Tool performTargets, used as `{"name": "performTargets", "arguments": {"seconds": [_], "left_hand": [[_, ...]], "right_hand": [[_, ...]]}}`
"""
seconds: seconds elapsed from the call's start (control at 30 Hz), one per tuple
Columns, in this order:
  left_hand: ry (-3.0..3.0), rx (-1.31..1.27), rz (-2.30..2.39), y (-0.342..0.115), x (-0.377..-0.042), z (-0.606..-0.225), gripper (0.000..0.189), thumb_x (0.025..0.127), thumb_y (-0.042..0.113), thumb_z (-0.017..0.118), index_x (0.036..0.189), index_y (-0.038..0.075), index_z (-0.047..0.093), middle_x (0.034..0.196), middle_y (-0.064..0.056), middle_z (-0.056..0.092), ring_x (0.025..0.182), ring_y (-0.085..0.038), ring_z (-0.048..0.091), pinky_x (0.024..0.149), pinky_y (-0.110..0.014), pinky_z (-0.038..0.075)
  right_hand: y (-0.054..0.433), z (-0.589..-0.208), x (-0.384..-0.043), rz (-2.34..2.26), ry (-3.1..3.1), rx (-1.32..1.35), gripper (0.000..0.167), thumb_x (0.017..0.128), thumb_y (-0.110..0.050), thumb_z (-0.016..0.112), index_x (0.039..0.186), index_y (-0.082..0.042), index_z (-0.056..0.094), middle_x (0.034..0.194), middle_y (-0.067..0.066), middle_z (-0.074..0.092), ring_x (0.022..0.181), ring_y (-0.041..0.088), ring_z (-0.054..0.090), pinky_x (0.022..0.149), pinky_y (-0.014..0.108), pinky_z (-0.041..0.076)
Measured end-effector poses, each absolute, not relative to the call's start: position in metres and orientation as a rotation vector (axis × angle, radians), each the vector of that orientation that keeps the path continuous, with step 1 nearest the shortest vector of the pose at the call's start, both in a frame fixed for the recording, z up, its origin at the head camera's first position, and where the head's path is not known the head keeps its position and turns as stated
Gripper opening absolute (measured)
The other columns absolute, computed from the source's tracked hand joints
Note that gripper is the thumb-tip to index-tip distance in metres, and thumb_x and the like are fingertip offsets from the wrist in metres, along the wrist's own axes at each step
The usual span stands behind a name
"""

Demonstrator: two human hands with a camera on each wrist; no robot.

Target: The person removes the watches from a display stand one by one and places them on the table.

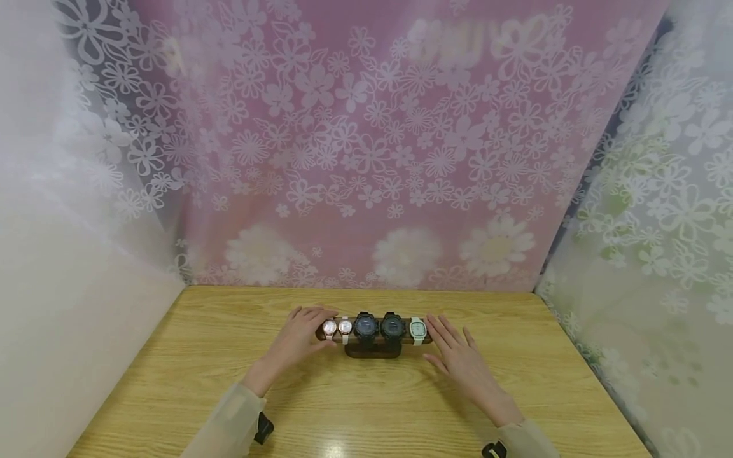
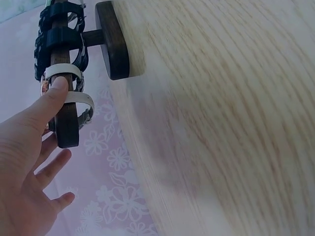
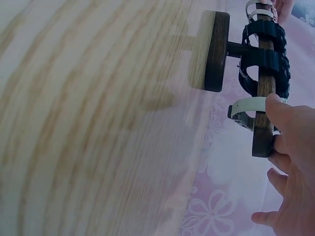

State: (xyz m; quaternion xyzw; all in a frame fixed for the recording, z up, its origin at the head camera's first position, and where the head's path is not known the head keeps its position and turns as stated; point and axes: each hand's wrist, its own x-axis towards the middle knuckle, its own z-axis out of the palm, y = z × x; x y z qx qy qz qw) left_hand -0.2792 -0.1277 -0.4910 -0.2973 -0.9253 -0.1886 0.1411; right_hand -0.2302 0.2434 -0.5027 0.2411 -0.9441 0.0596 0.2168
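Note:
A dark wooden watch stand [image 1: 373, 351] stands on the table, its horizontal bar carrying several wristwatches. Two small watches with pale straps [image 1: 345, 327] are on the left, two bulky black watches [image 1: 366, 326] in the middle, and a pale green square watch [image 1: 418, 327] on the right. My left hand [image 1: 294, 340] is at the bar's left end, thumb in front and straight fingers behind. At the right end, my right hand [image 1: 465, 361] has its fingers extended beside the green watch. Both thumbs overlap the bar [image 2: 67, 130] in the wrist views; firm contact is unclear.
The light wood-grain table [image 1: 229, 356] reaches back to a pink flowered curtain [image 1: 366, 159]. Pale sheets hang at the left [image 1: 69, 254] and right [image 1: 676, 254] sides. Dark wrist straps [image 1: 263, 429] are on both forearms.

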Motion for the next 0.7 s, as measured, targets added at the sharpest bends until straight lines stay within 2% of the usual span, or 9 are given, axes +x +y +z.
{"name": "performTargets", "arguments": {"seconds": [0.17, 0.47, 0.7], "left_hand": [[-2.674, -0.819, -0.499, -0.132, -0.279, -0.488, 0.066, 0.081, 0.036, 0.085, 0.137, 0.011, 0.062, 0.133, -0.014, 0.065, 0.126, -0.038, 0.057, 0.114, -0.066, 0.032], [-2.659, -0.777, -0.464, -0.149, -0.269, -0.482, 0.063, 0.083, 0.033, 0.083, 0.137, 0.008, 0.062, 0.129, -0.013, 0.067, 0.121, -0.035, 0.061, 0.112, -0.062, 0.038], [-2.529, -0.814, -0.414, -0.159, -0.256, -0.479, 0.062, 0.080, 0.026, 0.087, 0.135, 0.008, 0.064, 0.118, -0.011, 0.069, 0.107, -0.032, 0.066, 0.104, -0.060, 0.046]], "right_hand": [[0.242, -0.502, -0.230, 0.176, -2.632, 0.662, 0.075, 0.092, -0.033, 0.075, 0.154, -0.005, 0.043, 0.160, 0.010, 0.039, 0.145, 0.035, 0.039, 0.111, 0.069, 0.034], [0.241, -0.500, -0.230, 0.178, -2.651, 0.663, 0.075, 0.092, -0.034, 0.074, 0.154, -0.005, 0.042, 0.160, 0.011, 0.039, 0.146, 0.035, 0.038, 0.111, 0.069, 0.034], [0.243, -0.503, -0.232, 0.192, -2.640, 0.671, 0.075, 0.092, -0.033, 0.075, 0.154, -0.005, 0.043, 0.160, 0.013, 0.039, 0.144, 0.037, 0.039, 0.110, 0.070, 0.035]]}}
